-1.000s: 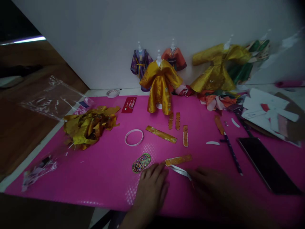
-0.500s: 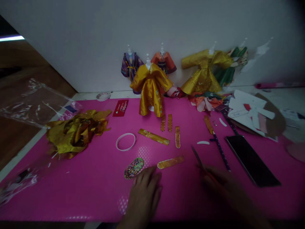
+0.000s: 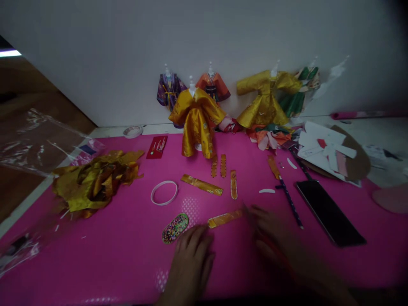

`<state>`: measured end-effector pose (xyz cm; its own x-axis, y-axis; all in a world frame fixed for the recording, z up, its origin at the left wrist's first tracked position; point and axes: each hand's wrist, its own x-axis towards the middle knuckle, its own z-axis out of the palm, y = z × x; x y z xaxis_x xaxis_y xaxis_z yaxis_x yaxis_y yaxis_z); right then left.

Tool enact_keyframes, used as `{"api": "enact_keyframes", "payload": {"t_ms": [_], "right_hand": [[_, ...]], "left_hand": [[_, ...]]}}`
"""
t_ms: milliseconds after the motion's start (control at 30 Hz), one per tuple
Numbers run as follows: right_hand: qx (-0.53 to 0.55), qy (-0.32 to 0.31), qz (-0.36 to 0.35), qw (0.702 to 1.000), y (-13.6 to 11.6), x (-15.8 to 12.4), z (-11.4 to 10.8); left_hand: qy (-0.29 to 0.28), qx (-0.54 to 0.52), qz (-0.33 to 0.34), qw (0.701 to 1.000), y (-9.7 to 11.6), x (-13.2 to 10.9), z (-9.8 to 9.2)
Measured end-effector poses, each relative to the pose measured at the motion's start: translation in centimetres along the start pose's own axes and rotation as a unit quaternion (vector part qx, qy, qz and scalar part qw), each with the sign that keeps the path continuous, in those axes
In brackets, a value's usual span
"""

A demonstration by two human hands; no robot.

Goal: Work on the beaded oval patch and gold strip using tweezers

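My left hand point(image 3: 191, 255) lies palm down on the pink mat point(image 3: 121, 259), its fingers loosely apart and nothing in them. Just beyond its fingertips are an oval hair clip or patch covered in multicoloured beads point(image 3: 175, 228) and a gold fabric strip with a pale stitched edge point(image 3: 225, 218). My right hand point(image 3: 270, 238) is closed around red-handled scissors point(image 3: 250, 212), blurred by motion, with the blades pointing at the strip's right end. Farther back lie a flat gold patterned strip point(image 3: 202, 185) and several small stitched gold pieces point(image 3: 233, 185).
Doll forms in gold robes point(image 3: 197, 123) and other costumes stand along the wall. Gold fabric scraps point(image 3: 92, 182) and a white ring point(image 3: 164, 193) lie left. A phone point(image 3: 330, 212), a dotted pen-like stick point(image 3: 290, 202) and paper pieces point(image 3: 321, 144) are on the right.
My right hand has moved left with the scissors, bringing their tips to the stitched strip's right end. My left hand stays almost in place. The whole view has shifted slightly.
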<state>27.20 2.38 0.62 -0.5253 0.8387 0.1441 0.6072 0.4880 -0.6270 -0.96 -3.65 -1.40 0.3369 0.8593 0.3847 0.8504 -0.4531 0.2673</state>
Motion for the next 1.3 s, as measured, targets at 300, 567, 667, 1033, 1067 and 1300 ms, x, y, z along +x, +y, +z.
{"api": "enact_keyframes", "payload": {"t_ms": [300, 567, 667, 1033, 1067, 1300], "right_hand": [[0.008, -0.05, 0.001, 0.999, 0.9, -0.2, 1.8], [0.011, -0.058, 0.014, 0.998, 0.7, -0.1, 1.5], [0.019, -0.047, 0.011, 0.999, 0.9, -0.2, 1.5], [0.079, 0.042, -0.005, 0.996, 2.4, -2.0, 2.1], [0.085, 0.052, -0.004, 0.995, 2.4, -2.0, 2.1], [0.111, 0.122, 0.002, 0.986, 2.9, -1.8, 2.6]], "left_hand": [[-0.019, 0.021, 0.014, 0.999, 0.2, 0.0, 0.3], [-0.02, 0.013, 0.004, 1.0, 0.2, 0.0, 0.5], [-0.015, 0.01, -0.001, 1.0, 0.2, 0.0, 0.6], [0.006, -0.044, -0.018, 0.999, 0.1, -0.2, 0.4], [0.013, -0.055, -0.022, 0.998, 0.1, -0.2, 0.3], [0.057, -0.095, -0.036, 0.993, 0.0, -0.7, -0.7]]}}
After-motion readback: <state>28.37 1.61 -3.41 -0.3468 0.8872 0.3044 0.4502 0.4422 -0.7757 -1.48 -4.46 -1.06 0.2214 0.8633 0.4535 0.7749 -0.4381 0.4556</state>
